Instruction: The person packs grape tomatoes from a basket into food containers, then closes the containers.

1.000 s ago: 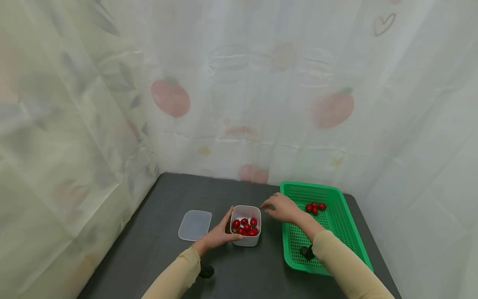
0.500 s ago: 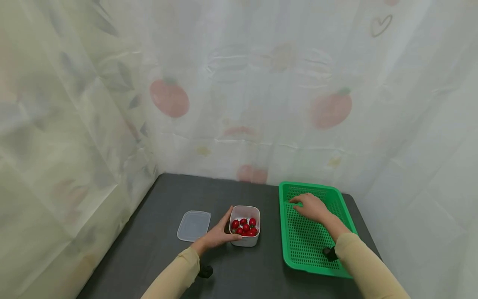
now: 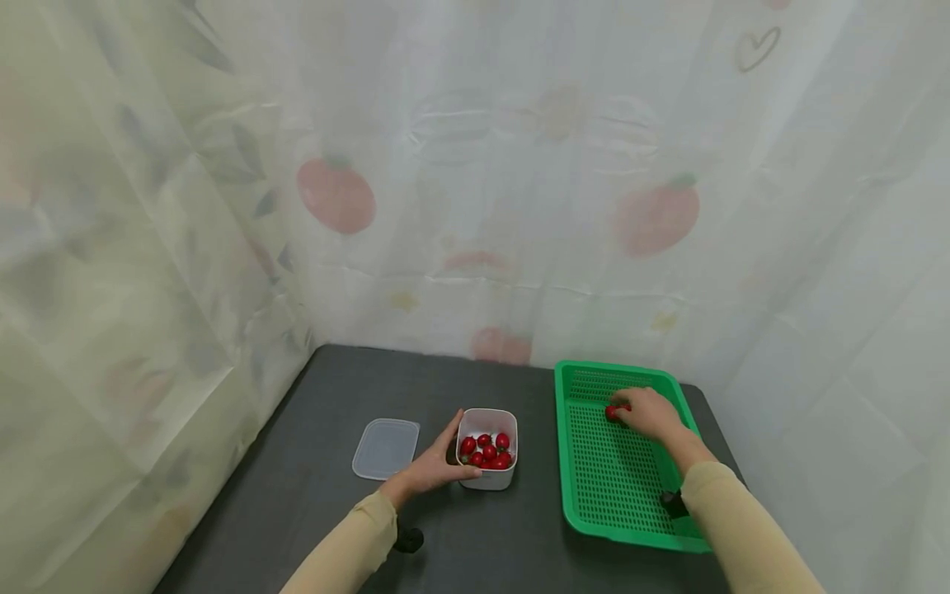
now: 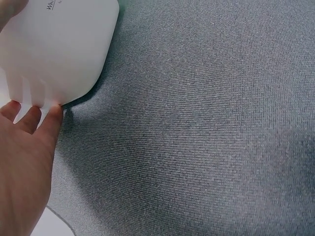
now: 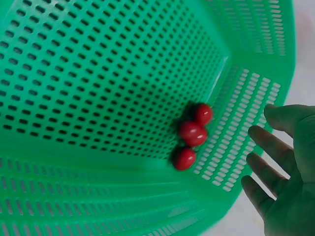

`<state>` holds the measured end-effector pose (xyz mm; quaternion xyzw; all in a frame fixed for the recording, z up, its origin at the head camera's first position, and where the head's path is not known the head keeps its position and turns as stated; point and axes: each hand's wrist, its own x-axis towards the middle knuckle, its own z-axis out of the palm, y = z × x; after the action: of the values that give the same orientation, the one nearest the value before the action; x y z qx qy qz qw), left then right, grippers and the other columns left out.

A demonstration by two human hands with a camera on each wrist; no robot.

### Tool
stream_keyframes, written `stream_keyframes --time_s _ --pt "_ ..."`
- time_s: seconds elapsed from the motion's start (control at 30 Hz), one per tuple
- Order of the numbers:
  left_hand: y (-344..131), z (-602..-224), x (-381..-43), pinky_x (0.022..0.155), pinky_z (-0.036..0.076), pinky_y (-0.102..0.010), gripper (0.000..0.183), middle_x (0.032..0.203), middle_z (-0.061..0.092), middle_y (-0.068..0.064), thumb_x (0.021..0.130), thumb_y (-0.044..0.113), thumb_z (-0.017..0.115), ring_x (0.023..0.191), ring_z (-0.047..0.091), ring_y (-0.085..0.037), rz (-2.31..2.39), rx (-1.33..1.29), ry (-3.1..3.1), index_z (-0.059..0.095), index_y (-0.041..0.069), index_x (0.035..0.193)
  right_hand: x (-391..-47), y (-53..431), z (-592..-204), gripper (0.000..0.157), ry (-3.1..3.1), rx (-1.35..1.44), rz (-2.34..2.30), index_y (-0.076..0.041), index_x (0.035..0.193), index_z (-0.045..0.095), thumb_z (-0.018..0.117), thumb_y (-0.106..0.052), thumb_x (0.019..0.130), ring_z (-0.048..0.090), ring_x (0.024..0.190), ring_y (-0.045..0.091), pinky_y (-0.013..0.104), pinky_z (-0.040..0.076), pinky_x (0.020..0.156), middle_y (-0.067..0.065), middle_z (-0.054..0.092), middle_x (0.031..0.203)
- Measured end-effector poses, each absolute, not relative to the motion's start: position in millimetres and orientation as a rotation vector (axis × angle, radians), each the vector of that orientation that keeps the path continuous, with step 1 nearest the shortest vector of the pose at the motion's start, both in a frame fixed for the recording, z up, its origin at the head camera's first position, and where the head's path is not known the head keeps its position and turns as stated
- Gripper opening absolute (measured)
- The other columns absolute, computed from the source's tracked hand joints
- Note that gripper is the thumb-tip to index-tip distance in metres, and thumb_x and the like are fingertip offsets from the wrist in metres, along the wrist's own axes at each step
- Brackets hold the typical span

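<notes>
A white plastic food container (image 3: 487, 480) with several red cherry tomatoes (image 3: 490, 452) inside stands on the table. My left hand (image 3: 430, 470) holds it, fingers on its left side and thumb at the near rim. In the left wrist view, three fingertips (image 4: 54, 109) press the container's wall (image 4: 69, 54). My right hand (image 3: 647, 412) is over the far part of the green basket (image 3: 567, 462), above a small group of cherry tomatoes (image 5: 191, 132). In the right wrist view, its fingers are spread and relaxed, apart from the tomatoes, with nothing in them.
A translucent square lid (image 3: 386, 448) lies on the dark grey table (image 3: 312, 495), left of the container. The basket has perforated, raised walls and stands at the table's right side. A patterned curtain (image 3: 475, 181) hangs behind and along the sides.
My right hand has moved right, from beside the container to over the tomatoes in the basket, and lies a little lower than half a second ago. The left hand and container stay put.
</notes>
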<state>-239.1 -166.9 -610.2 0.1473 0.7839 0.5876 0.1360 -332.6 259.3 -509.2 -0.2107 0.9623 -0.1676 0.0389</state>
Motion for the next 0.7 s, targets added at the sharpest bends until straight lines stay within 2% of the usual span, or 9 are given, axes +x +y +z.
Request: stream_keyframes --time_s 0.13,0.27,0.43,0.57,0.7 --pt "-166 -609 -238 0.112 0.036 -0.054 0.115 0.167 0.017 -0.019 0.089 0.030 0.081 0.148 0.026 -0.040 1.696 0.424 2.278 -0.004 0.017 0.166 -336 269 -517 0.032 2.954 -0.589 -0.473 0.002 0.129 0.067 0.061 -0.009 0.100 0.063 0.107 0.045 0.055 0.053 0.080 0.024 0.067 0.122" --pt "-166 -609 -237 0.113 0.035 -0.055 0.113 0.167 0.015 -0.020 0.091 0.029 0.080 0.148 0.026 -0.040 1.707 0.439 2.264 -0.004 0.016 0.165 -336 277 -524 0.036 2.936 -0.529 -0.437 0.006 0.133 0.062 0.062 -0.009 0.100 0.061 0.110 0.049 0.059 0.051 0.085 0.028 0.064 0.125" --pt "-167 -610 -237 0.113 0.035 -0.055 0.112 0.166 0.016 -0.021 0.091 0.027 0.080 0.148 0.026 -0.039 1.727 0.449 2.240 -0.004 0.021 0.166 -338 283 -535 0.042 2.900 -0.446 -0.451 0.008 0.137 0.058 0.062 -0.008 0.099 0.047 0.125 0.058 0.069 0.039 0.099 0.030 0.059 0.133" --pt "-167 -612 -238 0.113 0.034 -0.056 0.112 0.166 0.015 -0.021 0.092 0.026 0.079 0.148 0.026 -0.039 1.735 0.457 2.231 -0.005 0.019 0.165 -341 284 -544 0.046 2.866 -0.410 -0.464 0.008 0.141 0.054 0.063 -0.010 0.099 0.038 0.130 0.063 0.073 0.034 0.101 0.034 0.054 0.138" --pt "-167 -611 -237 0.113 0.034 -0.056 0.111 0.167 0.014 -0.021 0.093 0.025 0.078 0.149 0.025 -0.040 1.730 0.458 2.234 -0.005 0.019 0.165 -343 282 -551 0.053 2.819 -0.391 -0.447 0.011 0.144 0.047 0.062 -0.014 0.100 0.034 0.130 0.066 0.074 0.035 0.099 0.039 0.044 0.143"
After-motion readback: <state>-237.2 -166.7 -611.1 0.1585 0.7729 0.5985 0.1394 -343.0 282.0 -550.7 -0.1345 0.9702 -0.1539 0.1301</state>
